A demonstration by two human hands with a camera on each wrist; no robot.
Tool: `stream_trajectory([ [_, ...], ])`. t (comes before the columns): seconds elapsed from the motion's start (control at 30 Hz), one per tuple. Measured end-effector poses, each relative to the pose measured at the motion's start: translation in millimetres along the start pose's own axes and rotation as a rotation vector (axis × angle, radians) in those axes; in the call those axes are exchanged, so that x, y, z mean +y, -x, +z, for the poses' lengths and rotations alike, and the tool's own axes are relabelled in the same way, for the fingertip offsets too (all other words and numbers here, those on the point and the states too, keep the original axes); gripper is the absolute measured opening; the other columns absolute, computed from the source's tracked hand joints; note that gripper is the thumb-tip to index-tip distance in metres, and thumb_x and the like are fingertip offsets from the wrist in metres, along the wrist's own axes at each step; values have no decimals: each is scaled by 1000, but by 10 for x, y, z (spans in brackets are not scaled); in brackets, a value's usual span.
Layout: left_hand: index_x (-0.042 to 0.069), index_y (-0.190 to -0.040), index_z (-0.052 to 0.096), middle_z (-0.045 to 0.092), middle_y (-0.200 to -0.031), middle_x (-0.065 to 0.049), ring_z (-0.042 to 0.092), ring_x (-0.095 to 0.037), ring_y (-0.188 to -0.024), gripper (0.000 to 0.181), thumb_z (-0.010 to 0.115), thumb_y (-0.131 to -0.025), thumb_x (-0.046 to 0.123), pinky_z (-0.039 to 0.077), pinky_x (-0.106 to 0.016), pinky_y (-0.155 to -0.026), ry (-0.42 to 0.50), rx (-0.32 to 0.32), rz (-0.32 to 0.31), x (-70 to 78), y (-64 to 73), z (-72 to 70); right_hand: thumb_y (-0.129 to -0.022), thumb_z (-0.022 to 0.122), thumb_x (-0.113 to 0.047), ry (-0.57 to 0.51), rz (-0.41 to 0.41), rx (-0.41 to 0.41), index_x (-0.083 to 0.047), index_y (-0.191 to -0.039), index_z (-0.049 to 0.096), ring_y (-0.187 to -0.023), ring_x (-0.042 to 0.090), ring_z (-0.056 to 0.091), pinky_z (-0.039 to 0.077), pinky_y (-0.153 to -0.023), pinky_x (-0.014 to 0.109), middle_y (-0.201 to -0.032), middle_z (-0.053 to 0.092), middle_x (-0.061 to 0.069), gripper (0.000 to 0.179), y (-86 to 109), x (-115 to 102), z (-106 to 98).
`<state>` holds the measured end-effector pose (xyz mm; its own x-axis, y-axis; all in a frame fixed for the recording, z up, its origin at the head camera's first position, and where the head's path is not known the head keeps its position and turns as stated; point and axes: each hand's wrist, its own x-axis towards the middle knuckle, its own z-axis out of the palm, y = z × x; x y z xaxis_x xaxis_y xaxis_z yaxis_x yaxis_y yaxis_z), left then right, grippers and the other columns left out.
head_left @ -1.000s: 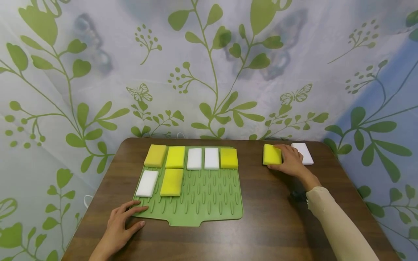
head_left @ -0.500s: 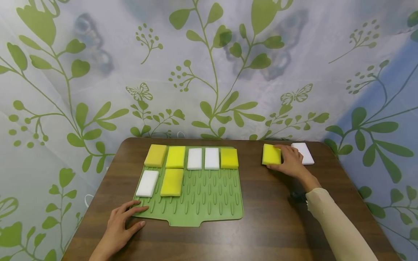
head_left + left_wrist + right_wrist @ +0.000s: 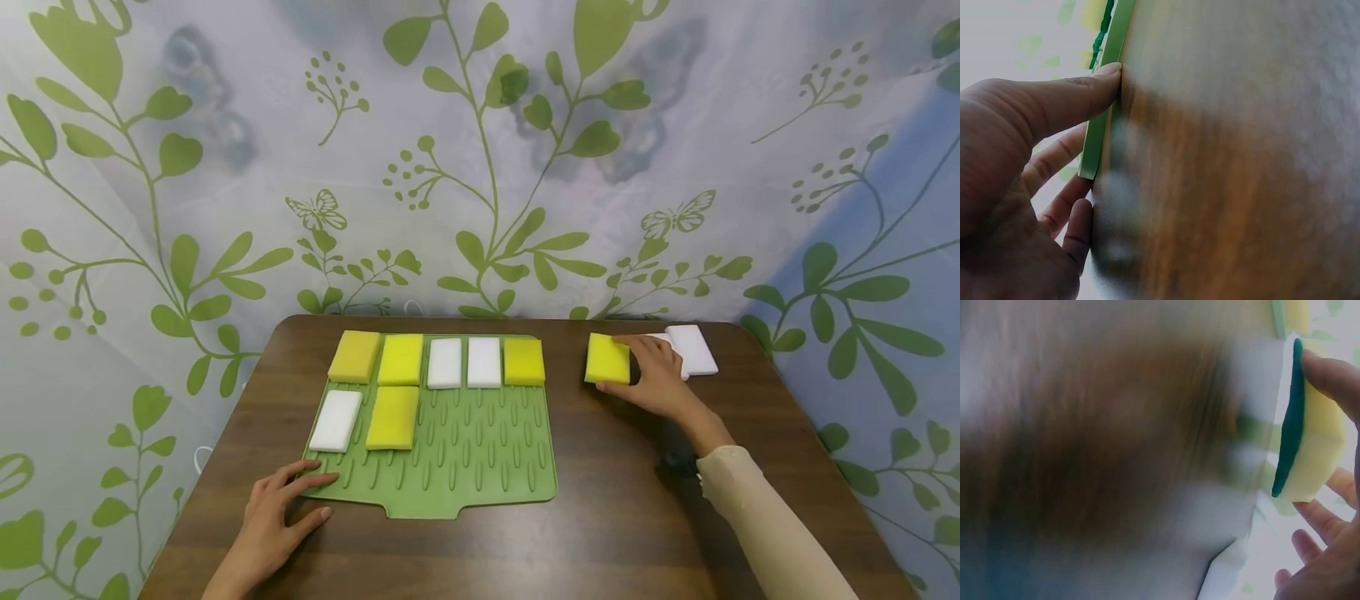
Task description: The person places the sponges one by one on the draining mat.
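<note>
My right hand [image 3: 654,375] pinches a yellow sponge [image 3: 608,358] between thumb and fingers, right of the green mat. The right wrist view shows the dark green scouring layer on that sponge [image 3: 1319,440], with a gap between it and the tabletop. Beside the near left corner of the ribbed green mat [image 3: 480,467] lies my left hand [image 3: 272,512], fingers loosely spread. Its fingertips overlap the mat's edge [image 3: 1105,106], and its thumb lies on the wood. On the mat, a back row holds three yellow sponges [image 3: 401,359] and two white ones [image 3: 445,363].
Closer in on the mat lie a white block [image 3: 336,421] and a yellow sponge [image 3: 393,418]. Behind my right hand are a white block [image 3: 692,350] and a second one, mostly hidden. A leaf-patterned curtain [image 3: 360,167] hangs behind the wooden table [image 3: 600,517].
My right hand has shifted slightly left with the yellow sponge, off the spot beside the white block. A second white block now shows behind the fingers. My left hand stays put.
</note>
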<state>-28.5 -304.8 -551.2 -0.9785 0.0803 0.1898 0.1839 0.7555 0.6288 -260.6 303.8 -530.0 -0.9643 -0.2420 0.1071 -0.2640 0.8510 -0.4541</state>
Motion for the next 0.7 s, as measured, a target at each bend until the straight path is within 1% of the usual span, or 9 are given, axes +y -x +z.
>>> stream_trajectory([
  [0.13, 28, -129, 78, 61, -146, -13, 42, -48, -129, 48, 91, -85, 14, 33, -71, -92, 9, -16, -18, 8, 6, -3, -86, 87, -57, -5, -41, 14, -17, -158, 46, -147, 52, 28, 23, -109, 75, -158, 46, 22, 93, 52, -121, 15],
  [0.27, 26, -130, 78, 61, -146, -14, 42, -48, -129, 48, 90, -85, 13, 33, -71, -92, 12, -15, -19, 13, 8, -10, -86, 88, -55, -16, -103, 28, -16, -156, 48, -144, 50, 29, 24, -108, 73, -154, 48, 19, 90, 102, -265, 21],
  [0.37, 26, -130, 78, 61, -146, -13, 42, -49, -129, 48, 91, -85, 13, 33, -72, -92, 10, -12, -16, 21, 8, -11, -85, 88, -54, -15, -145, 36, -16, -155, 49, -144, 47, 31, 24, -111, 72, -152, 48, 16, 89, 143, -355, 35],
  [0.5, 25, -130, 78, 61, -146, -14, 42, -49, -129, 48, 91, -85, 13, 32, -73, -92, 13, -11, -12, 26, 13, -8, -85, 89, -53, -19, -193, 42, -16, -154, 51, -145, 43, 33, 20, -119, 74, -152, 49, 15, 88, 210, -463, 64],
  [0.57, 25, -130, 78, 61, -146, -14, 41, -49, -129, 48, 91, -85, 12, 32, -73, -93, 16, -11, -10, 25, 14, -6, -84, 89, -52, -27, -216, 47, -17, -154, 51, -145, 42, 34, 20, -119, 74, -152, 49, 14, 87, 243, -526, 75],
  [0.7, 25, -130, 78, 61, -146, -14, 41, -50, -130, 48, 91, -85, 12, 31, -73, -93, 15, -9, -9, 20, 17, -3, -83, 90, -51, -42, -265, 53, -18, -153, 52, -145, 41, 35, 25, -115, 73, -153, 49, 12, 86, 292, -643, 111],
])
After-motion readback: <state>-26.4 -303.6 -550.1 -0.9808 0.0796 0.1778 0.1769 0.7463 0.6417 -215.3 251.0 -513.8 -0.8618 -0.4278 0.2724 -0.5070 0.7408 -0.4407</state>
